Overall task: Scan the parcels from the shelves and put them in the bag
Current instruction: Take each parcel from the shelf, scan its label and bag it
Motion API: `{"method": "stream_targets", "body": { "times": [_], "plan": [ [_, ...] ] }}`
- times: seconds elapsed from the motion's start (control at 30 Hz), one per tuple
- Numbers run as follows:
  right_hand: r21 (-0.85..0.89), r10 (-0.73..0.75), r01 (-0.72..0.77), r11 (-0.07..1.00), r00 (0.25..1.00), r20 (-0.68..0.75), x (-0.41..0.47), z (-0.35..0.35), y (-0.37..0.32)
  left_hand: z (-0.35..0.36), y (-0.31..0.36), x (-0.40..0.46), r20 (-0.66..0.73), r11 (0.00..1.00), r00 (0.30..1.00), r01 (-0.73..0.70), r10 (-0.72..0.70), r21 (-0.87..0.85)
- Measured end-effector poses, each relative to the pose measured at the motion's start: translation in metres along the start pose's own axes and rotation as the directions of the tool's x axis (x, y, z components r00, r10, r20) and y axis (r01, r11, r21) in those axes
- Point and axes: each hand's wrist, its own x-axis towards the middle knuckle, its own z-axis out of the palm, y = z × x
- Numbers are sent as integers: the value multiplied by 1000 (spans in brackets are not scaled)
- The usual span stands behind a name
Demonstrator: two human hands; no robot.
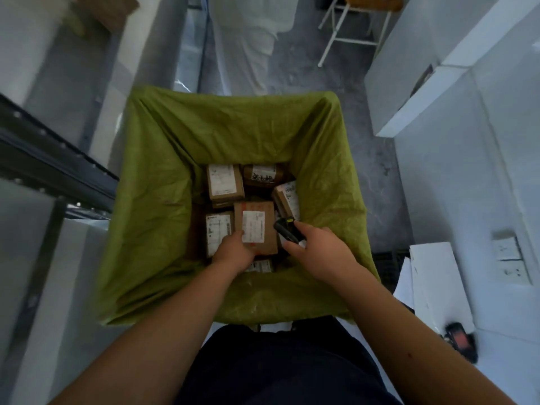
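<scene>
A large green bag [163, 176] stands open right in front of me, with several brown cardboard parcels lying at its bottom. My left hand [233, 252] grips the near edge of one brown parcel with a white label [257, 226] over the bag's opening. My right hand [315, 247] holds a small black scanner [287, 230], whose tip is beside the parcel's right edge. Other labelled parcels [225, 182] lie deeper in the bag, partly hidden by the held one.
A dark metal shelf rail [55, 162] runs along the left. White surfaces flank both sides. White sheets [432, 276] and a dark device [461, 343] lie on the right. A white folding stool [350, 27] stands on the grey floor beyond the bag.
</scene>
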Motion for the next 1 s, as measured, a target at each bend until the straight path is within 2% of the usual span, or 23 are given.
{"method": "stream_targets", "body": {
  "times": [0.13,0.2,0.33,0.47,0.6,0.7,0.87,1.0],
  "plan": [
    [-88,-109,108,990,994,-3,-2,-8,1,-13,12,-35,-102,993,992,-67,77,94],
    [-158,-179,177,972,984,-2,-2,-14,3,-18,15,-55,-180,980,980,-54,89,189],
    [-252,-321,321,913,946,42,-3,-28,9,-18,13,-95,-357,940,930,43,86,337],
    [-271,-482,491,828,870,101,-7,-40,10,-1,9,-145,-523,947,852,181,-15,267],
    [-226,-661,677,700,734,155,-25,-39,2,22,7,-210,-666,962,742,232,-78,147],
    [-172,-751,775,607,631,195,-51,-30,-9,36,-2,-261,-727,953,661,302,-184,34],
    [-108,-857,895,432,445,262,-106,-6,-36,51,-22,-349,-833,907,452,399,-320,-132],
    [-34,-923,961,273,271,273,-158,14,-65,62,-45,-424,-863,859,292,441,-413,-261]
  ]
}}
